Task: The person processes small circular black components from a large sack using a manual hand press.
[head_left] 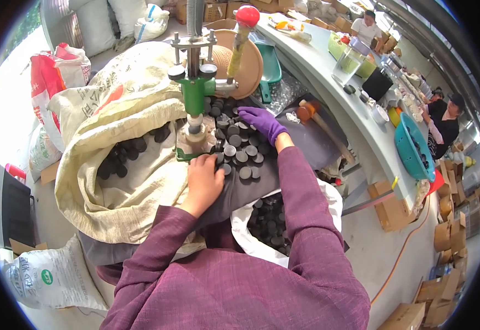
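Observation:
My bare left hand (204, 183) is at the foot of a green hand press (192, 93), beside a pile of black round caps (242, 148). Its fingers are bent, and whatever they pinch is hidden under them. Over the far side of the pile, my right hand (261, 122) in a purple glove lies with its fingers stretched out. The press has a lever (236, 55) wrapped in yellow and topped with a red ball. More black caps (123, 155) lie in the open mouth of a cream woven sack (80, 181) left of the press.
Below my right forearm stands a white bag (245, 228) full of black caps. A hammer (328, 129) lies right of the gloved hand. A long pale table (355, 110) runs along the right, with a teal basket (410, 146) at its edge. Two people sit farther off.

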Available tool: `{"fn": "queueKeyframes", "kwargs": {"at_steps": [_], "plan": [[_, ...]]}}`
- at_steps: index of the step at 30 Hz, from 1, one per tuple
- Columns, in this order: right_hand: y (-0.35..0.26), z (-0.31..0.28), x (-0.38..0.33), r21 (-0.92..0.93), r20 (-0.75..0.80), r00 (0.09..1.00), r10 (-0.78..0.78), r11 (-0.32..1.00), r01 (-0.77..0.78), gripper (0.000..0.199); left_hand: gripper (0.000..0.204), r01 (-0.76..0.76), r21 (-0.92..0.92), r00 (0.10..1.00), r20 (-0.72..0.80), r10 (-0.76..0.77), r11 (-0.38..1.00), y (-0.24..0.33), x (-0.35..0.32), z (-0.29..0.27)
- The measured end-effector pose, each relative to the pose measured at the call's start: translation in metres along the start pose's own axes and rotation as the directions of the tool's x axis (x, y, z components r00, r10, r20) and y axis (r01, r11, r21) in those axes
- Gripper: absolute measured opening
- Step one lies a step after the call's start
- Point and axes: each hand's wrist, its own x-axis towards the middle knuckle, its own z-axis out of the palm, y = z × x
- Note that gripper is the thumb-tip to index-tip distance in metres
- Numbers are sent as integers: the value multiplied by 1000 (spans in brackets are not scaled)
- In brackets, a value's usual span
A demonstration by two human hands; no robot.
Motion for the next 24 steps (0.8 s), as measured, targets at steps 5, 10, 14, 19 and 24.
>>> {"fn": "queueKeyframes", "kwargs": {"at_steps": [5,10,14,19,24], "plan": [[-5,9,-22,-43,12,1000,-3,999,3,42,60,-2,33,1000,18,2,999,28,-10,34],[-19,13,-59,16,-10,1000,-15,1000,15,41,62,53,39,998,-37,-51,998,42,-7,47],[-17,16,-92,-8,-101,995,-23,1000,23,41,56,56,0,998,-11,-56,998,49,-9,52],[-28,25,-137,-92,-217,976,23,995,-44,37,51,-4,-92,999,31,7,996,66,-24,58],[-31,21,-196,-40,-274,959,73,995,-87,31,53,-136,-170,986,74,150,976,98,-50,64]]}}
